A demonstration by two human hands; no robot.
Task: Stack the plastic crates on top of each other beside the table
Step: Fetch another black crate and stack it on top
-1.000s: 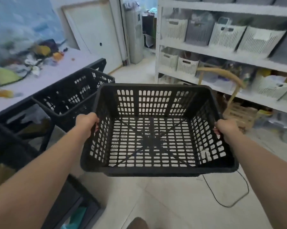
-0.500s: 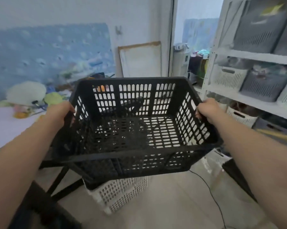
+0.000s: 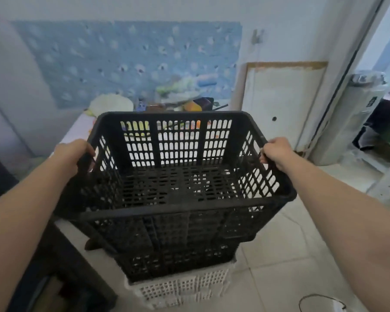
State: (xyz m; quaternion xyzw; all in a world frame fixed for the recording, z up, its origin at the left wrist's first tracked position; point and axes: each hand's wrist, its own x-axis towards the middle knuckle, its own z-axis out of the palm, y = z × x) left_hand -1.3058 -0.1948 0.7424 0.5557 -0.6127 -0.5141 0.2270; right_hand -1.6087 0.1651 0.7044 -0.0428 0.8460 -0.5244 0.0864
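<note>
I hold a black slotted plastic crate [image 3: 178, 183] in front of me at mid-frame. My left hand [image 3: 73, 153] grips its left rim and my right hand [image 3: 276, 152] grips its right rim. Right below it stands a stack beside the table: a black crate [image 3: 180, 260] resting on a white crate [image 3: 182, 289] on the floor. The held crate hangs over the stack and hides most of its top; whether they touch I cannot tell.
The table [image 3: 77, 131] lies behind the crate, cluttered with toys and small items. A dark frame [image 3: 61, 262] stands at lower left. A white board [image 3: 279, 102] leans on the wall at right. A black cable [image 3: 320, 300] lies on the tiled floor.
My view turned left toward the table. The held crate moved over the black-on-white stack and now hangs closer above it.
</note>
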